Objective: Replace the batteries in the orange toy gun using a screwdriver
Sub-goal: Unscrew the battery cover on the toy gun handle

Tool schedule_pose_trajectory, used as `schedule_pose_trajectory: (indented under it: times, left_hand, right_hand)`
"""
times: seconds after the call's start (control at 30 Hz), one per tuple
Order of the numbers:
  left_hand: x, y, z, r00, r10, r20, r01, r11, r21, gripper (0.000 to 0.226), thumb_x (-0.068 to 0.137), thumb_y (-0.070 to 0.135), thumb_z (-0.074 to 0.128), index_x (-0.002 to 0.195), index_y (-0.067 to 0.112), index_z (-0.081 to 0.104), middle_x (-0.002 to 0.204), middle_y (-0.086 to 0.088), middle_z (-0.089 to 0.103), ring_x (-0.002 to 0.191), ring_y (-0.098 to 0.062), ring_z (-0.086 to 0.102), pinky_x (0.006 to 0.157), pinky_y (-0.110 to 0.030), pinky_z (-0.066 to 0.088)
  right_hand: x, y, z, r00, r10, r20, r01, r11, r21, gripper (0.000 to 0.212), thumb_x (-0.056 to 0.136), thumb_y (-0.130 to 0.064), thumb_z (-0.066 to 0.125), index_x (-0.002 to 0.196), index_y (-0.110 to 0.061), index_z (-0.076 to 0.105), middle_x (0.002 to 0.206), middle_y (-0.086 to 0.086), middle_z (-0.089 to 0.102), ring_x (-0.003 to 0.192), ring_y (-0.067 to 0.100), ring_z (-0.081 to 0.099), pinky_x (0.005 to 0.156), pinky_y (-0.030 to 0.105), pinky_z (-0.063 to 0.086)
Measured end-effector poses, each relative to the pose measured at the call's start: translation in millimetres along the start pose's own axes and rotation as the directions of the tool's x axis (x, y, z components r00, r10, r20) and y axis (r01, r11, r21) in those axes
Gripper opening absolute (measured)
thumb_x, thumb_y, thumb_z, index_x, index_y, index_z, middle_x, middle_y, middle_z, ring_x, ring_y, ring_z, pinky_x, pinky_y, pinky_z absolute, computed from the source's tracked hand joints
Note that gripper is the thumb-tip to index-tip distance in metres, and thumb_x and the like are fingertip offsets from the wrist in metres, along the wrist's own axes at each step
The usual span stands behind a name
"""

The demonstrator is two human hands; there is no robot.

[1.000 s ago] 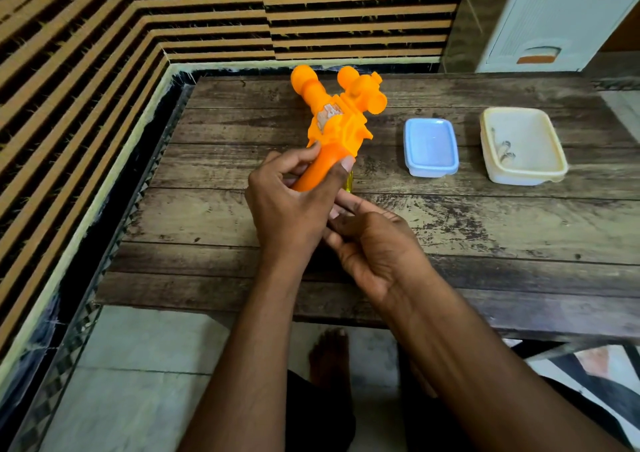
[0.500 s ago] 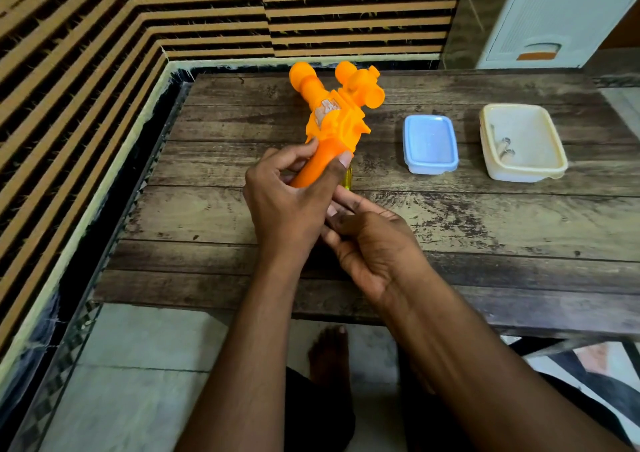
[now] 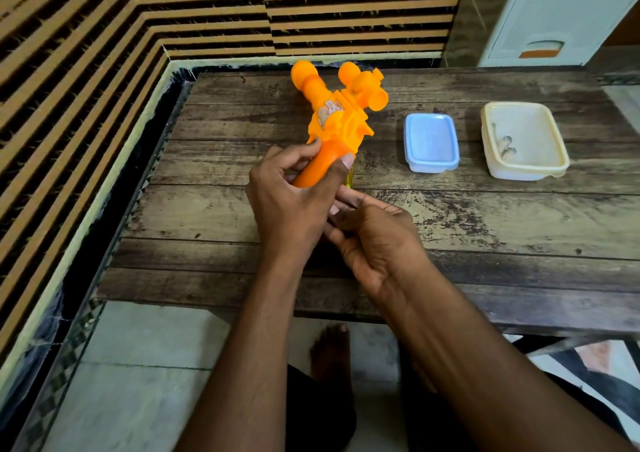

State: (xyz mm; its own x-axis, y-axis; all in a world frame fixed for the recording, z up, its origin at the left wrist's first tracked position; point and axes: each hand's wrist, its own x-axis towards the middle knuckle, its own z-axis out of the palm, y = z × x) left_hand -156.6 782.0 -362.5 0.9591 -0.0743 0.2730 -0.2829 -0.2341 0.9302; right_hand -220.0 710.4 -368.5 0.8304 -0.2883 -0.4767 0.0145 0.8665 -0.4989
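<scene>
My left hand (image 3: 294, 202) grips the handle of the orange toy gun (image 3: 341, 115), which is held tilted above the wooden table (image 3: 485, 223) with its barrel pointing away from me. My right hand (image 3: 377, 243) sits just right of the left, its fingers curled in toward the bottom of the gun's handle. The fingertips are hidden behind my left hand. A thin yellow piece, probably the screwdriver (image 3: 349, 177), shows between my left thumb and my right fingers. I cannot tell if my right hand holds it.
A small blue-lidded box (image 3: 431, 141) stands to the right of the gun. Further right is an open cream tub (image 3: 554, 171) with a few small items inside. A slatted wall borders the table on the left and at the back.
Both hands and the gun keep nearly the same pose. Only the view has shifted slightly.
</scene>
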Motion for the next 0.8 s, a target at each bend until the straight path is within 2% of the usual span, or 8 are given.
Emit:
schedule_pose_trajectory:
  times: [0.27, 0.4, 0.47, 0.53, 0.6, 0.67, 0.7, 0.8]
  left_hand:
    - [-2.1, 2.4, 3.6, 0.998, 0.054, 0.017, -0.055, 0.998, 0.042, 0.039, 0.074, 0.035, 0.091, 0.105, 0.014, 0.081, 0.103, 0.003, 0.076, 0.094, -0.002, 0.071, 0.081, -0.024, 0.056]
    - [0.3, 0.4, 3.0, 1.000, -0.015, -0.010, 0.015, 1.000, -0.026, 0.038, 0.073, 0.038, 0.091, 0.103, 0.018, 0.082, 0.099, 0.002, 0.077, 0.091, -0.012, 0.074, 0.082, -0.039, 0.060]
    - [1.1, -0.1, 3.4, 0.998, -0.054, -0.033, 0.051, 0.996, -0.078, 0.037, 0.073, 0.040, 0.091, 0.102, 0.019, 0.080, 0.095, 0.001, 0.078, 0.089, -0.020, 0.075, 0.079, -0.047, 0.062]
    - [-0.1, 2.5, 4.4, 0.995, -0.080, -0.064, 0.073, 0.992, -0.105, 0.036, 0.077, 0.040, 0.089, 0.104, 0.018, 0.077, 0.093, -0.001, 0.076, 0.089, -0.020, 0.074, 0.074, -0.042, 0.062]
    - [-2.1, 5.6, 5.8, 0.988, -0.109, -0.110, 0.094, 0.986, -0.137, 0.036, 0.082, 0.040, 0.085, 0.106, 0.016, 0.073, 0.095, -0.001, 0.075, 0.088, -0.015, 0.073, 0.071, -0.033, 0.060]
    - [-4.6, 7.0, 7.3, 0.978, -0.148, -0.145, 0.128, 0.982, -0.137, 0.035, 0.086, 0.044, 0.081, 0.107, 0.018, 0.071, 0.095, 0.000, 0.075, 0.088, -0.013, 0.072, 0.070, -0.028, 0.058]
    - [-6.2, 6.4, 7.6, 0.972, -0.171, -0.162, 0.150, 0.979, -0.137, 0.034, 0.088, 0.046, 0.078, 0.107, 0.018, 0.070, 0.094, 0.000, 0.075, 0.087, -0.012, 0.072, 0.069, -0.027, 0.056]
    - [-9.2, 1.1, 3.4, 0.950, -0.228, -0.211, 0.193, 0.966, -0.174, 0.038, 0.093, 0.051, 0.068, 0.102, 0.015, 0.071, 0.087, -0.003, 0.073, 0.077, -0.018, 0.068, 0.066, -0.032, 0.051]
  right_hand:
    - [1.3, 1.8, 0.8, 0.999, 0.004, -0.044, -0.005, 1.000, -0.012, 0.053, 0.085, 0.030, 0.037, 0.129, 0.015, 0.064, 0.124, 0.033, 0.071, 0.121, 0.042, 0.069, 0.093, 0.040, 0.059]
    - [0.1, 0.0, 0.1, 0.999, 0.027, -0.018, -0.027, 1.000, 0.006, 0.051, 0.088, 0.028, 0.040, 0.133, 0.014, 0.061, 0.126, 0.031, 0.070, 0.125, 0.040, 0.068, 0.089, 0.034, 0.062]
    - [-1.8, -5.5, 0.5, 1.000, 0.016, -0.014, -0.016, 0.999, -0.043, 0.047, 0.089, 0.028, 0.041, 0.128, 0.014, 0.064, 0.120, 0.030, 0.073, 0.112, 0.034, 0.074, 0.082, 0.030, 0.065]
    - [-4.5, -11.9, 2.1, 0.999, -0.047, -0.015, 0.044, 0.987, -0.157, 0.038, 0.092, 0.026, 0.044, 0.116, 0.012, 0.070, 0.104, 0.024, 0.077, 0.089, 0.024, 0.077, 0.077, 0.026, 0.065]
    - [-4.5, -17.5, 3.9, 0.985, -0.171, 0.006, 0.164, 0.937, -0.310, 0.028, 0.095, 0.023, 0.051, 0.105, 0.010, 0.073, 0.091, 0.018, 0.078, 0.080, 0.018, 0.076, 0.077, 0.025, 0.064]
    - [1.9, -21.7, 2.2, 0.934, -0.348, 0.086, 0.343, 0.797, -0.497, 0.023, 0.095, 0.018, 0.059, 0.097, 0.002, 0.077, 0.088, 0.016, 0.078, 0.082, 0.020, 0.078, 0.081, 0.030, 0.066]
    - [7.4, -22.4, -0.4, 0.881, -0.447, 0.155, 0.442, 0.662, -0.606, 0.025, 0.093, 0.015, 0.064, 0.092, -0.005, 0.079, 0.088, 0.012, 0.080, 0.085, 0.020, 0.079, 0.083, 0.035, 0.067]
    - [20.9, -23.6, -6.3, 0.719, -0.580, 0.383, 0.541, 0.122, -0.832, 0.025, 0.082, -0.003, 0.066, 0.099, -0.010, 0.083, 0.096, 0.007, 0.081, 0.090, 0.020, 0.078, 0.091, 0.038, 0.062]
